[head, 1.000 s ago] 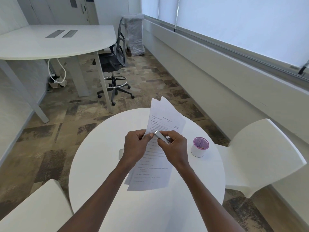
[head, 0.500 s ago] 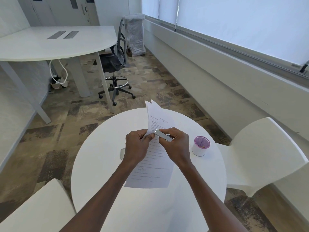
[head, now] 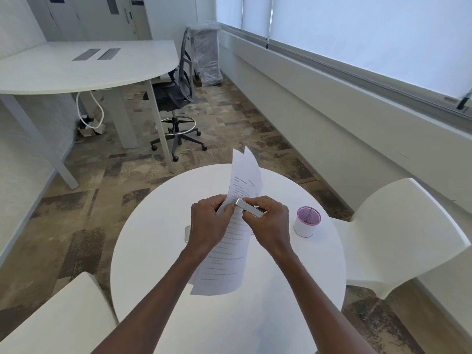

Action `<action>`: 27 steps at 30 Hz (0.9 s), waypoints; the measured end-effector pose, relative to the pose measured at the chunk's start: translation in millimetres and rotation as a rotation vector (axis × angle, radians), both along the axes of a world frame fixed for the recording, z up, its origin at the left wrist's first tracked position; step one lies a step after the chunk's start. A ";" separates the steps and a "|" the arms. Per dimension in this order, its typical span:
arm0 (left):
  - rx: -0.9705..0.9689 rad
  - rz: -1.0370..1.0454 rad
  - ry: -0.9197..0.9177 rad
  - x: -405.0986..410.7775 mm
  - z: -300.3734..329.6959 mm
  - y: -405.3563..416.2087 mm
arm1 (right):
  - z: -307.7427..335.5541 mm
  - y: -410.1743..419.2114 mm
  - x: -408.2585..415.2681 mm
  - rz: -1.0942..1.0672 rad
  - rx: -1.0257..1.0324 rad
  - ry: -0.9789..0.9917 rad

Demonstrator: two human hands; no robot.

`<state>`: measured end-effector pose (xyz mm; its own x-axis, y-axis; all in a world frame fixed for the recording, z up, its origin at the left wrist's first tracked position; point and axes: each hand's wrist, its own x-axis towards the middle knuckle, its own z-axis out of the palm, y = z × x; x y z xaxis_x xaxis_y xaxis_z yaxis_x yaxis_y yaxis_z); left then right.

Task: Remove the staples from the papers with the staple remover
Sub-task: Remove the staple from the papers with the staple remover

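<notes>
Papers (head: 236, 254), light and floppy, are pinched near the stapled corner by the left hand (head: 208, 223); the stiff remover (head: 249, 207) is clenched in the right hand (head: 268, 221).

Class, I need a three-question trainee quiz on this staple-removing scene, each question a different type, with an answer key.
1. True or false: the papers lie flat on the round table.
2. Which of the hands holds the staple remover? A) left hand B) right hand
3. Fill in: the white cup with a purple inside stands to the ____ of the right hand.

Key: 1 false, they are held up; 2 B; 3 right.
</notes>
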<state>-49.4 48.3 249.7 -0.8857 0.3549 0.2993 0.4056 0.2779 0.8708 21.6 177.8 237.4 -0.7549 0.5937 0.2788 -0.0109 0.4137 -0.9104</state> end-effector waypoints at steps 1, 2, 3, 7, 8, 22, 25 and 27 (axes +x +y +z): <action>0.009 -0.005 0.003 0.4 1.3 -0.7 | 0.2 -0.6 0.1 -0.003 0.004 0.005; 0.014 -0.011 0.012 1.2 3.3 -1.2 | 0.4 -0.9 0.2 -0.006 0.013 0.012; 0.015 -0.019 0.024 1.5 5.0 -1.5 | 0.8 -1.0 -0.1 -0.007 0.021 0.020; 0.012 -0.049 0.076 2.4 10.0 -0.6 | 2.3 -1.4 -1.8 0.000 0.039 0.052; 0.014 -0.057 0.082 1.8 10.0 0.0 | 2.8 -1.6 -2.2 0.001 0.043 0.056; 0.008 -0.234 -0.125 -16.1 23.9 -5.2 | 6.3 9.1 -3.8 0.176 -0.086 0.214; 0.015 -0.248 -0.209 -19.2 25.6 -5.2 | 5.8 10.2 -4.4 0.190 -0.097 0.226; 0.018 -0.255 -0.255 -21.8 26.2 -5.4 | 5.1 10.9 -5.8 0.191 -0.112 0.226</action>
<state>-71.2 42.8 275.8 -0.8163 0.5708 0.0880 0.2290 0.1799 0.9567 15.9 188.8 242.5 -0.7821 0.4840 0.3926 -0.2854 0.2818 -0.9160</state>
